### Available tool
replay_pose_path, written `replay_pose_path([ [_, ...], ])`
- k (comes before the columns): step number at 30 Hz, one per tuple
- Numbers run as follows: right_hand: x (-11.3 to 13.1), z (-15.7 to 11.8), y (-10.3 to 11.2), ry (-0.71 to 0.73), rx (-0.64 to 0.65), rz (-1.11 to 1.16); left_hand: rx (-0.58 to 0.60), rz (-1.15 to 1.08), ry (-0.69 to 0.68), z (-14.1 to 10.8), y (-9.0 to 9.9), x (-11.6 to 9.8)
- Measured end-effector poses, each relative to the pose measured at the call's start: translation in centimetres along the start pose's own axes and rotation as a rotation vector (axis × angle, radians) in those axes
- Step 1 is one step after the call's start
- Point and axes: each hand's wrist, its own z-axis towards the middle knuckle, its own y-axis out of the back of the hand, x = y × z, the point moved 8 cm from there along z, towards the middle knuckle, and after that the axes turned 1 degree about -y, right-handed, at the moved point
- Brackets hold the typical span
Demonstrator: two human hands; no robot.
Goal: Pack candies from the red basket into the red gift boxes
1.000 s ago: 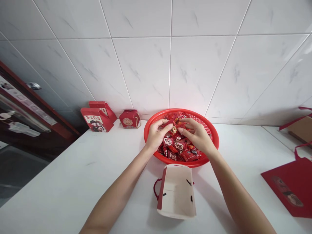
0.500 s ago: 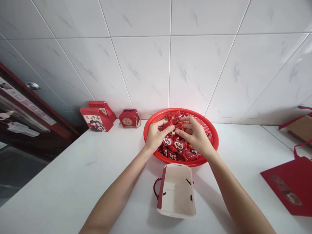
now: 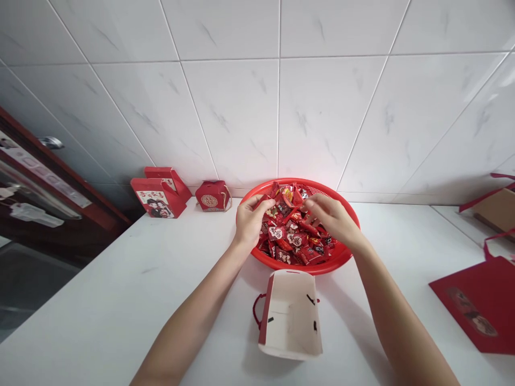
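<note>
Red-wrapped candies [image 3: 295, 238] with white and yellow print fill a round red plastic basket [image 3: 298, 271]. At the basket's left side, my left hand [image 3: 250, 222] has its thumb and fingers closed on a red-wrapped candy, mostly hidden by the fingers. My right hand [image 3: 332, 217] hovers over the right part of the pile, fingers bent and apart, with nothing visible between them. Below the basket, nearest me, lies an open gift box [image 3: 290, 327] with a white inside, red sides and a red cord handle.
Two red printed boxes [image 3: 163, 198] and a small red box with a cord [image 3: 212, 196] stand by the tiled wall at left. A red bag [image 3: 478, 305] lies at right, near a brown-sided red bag [image 3: 497, 212]. A dark red door [image 3: 60, 198] is beyond the left edge.
My hands have drawn apart over the basket. My right hand has shifted right, and my left hand slightly left. More of the candies at the back now shows.
</note>
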Motion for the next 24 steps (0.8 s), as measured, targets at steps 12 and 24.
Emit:
replay_pose_path([
  [12,-3.1,-1.3,-4.7,-0.118,0.522,-0.604,-0.046,-0.159,0.132,0.3,0.2,0.4],
  [24,-2.7,-1.7,-5.2,-0.122,0.611,-0.588,-0.042,-0.166,0.151,0.2,0.2,0.6],
])
